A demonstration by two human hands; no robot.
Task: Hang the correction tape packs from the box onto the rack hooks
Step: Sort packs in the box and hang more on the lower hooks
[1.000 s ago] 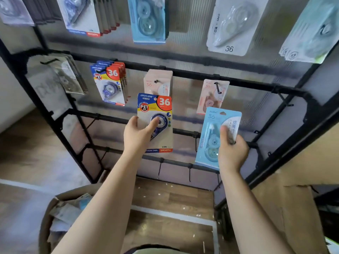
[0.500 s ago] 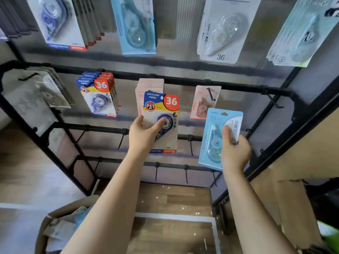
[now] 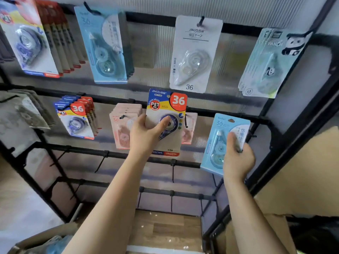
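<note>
While each hand grips one, both flat glossy packs (image 3: 166,121) (image 3: 222,142) stay rectangular.

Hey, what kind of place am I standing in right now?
Probably a stationery shop or stockroom: a black display rack with hooks, hung correction tape packs, and a cardboard box of stock on the floor.

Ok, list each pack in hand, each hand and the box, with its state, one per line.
Left hand: grips the yellow-and-blue pack.
Yellow-and-blue pack: held up at the rack, not hung.
Right hand: grips the light blue pack.
Light blue pack: held, not hung.
Box: open.
</note>
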